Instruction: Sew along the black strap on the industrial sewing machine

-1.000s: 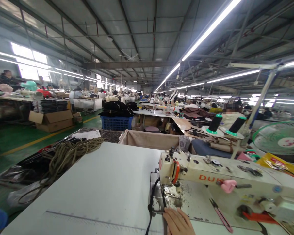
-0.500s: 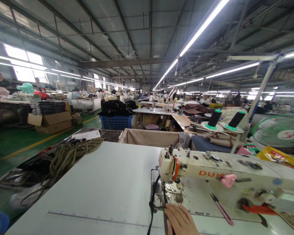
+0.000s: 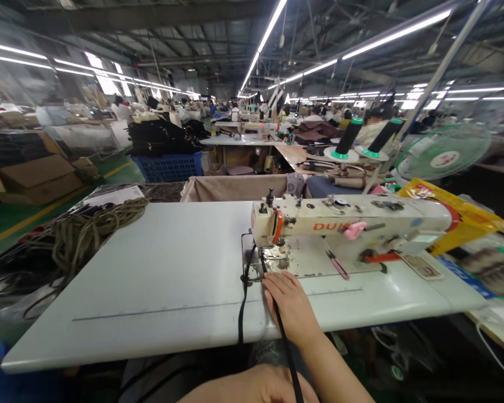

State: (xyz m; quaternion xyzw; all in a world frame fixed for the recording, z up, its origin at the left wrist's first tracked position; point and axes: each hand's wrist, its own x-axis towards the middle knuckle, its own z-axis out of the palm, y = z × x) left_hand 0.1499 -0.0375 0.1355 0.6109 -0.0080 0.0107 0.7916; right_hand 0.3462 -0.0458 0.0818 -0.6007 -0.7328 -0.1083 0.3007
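Observation:
A white sewing machine point(image 3: 302, 224) stands on the pale table. My right hand point(image 3: 288, 302) rests in front of its presser foot, fingers together over a narrow black strap point(image 3: 284, 336). The strap runs from under the foot, through this hand, and straight down towards me. Another black length point(image 3: 242, 308) hangs from the needle area over the table's front edge. At the bottom edge, my left hand point(image 3: 252, 386) is partly in view beside the strap; its fingers are mostly hidden. Pink-handled thread snips point(image 3: 338, 265) lie on the machine bed, right of my right hand.
The pale tabletop point(image 3: 172, 257) has a printed ruler line. Olive cords point(image 3: 96, 229) are heaped at left. Behind are a beige fabric bin point(image 3: 235, 189) and a blue crate point(image 3: 168, 167). Black thread cones point(image 3: 349, 139), a green fan point(image 3: 443, 154) and a yellow bag point(image 3: 453, 215) are at right.
The view has tilted down and turned slightly right, bringing the table's front edge and my left hand into view. My right hand stays by the presser foot on the strap.

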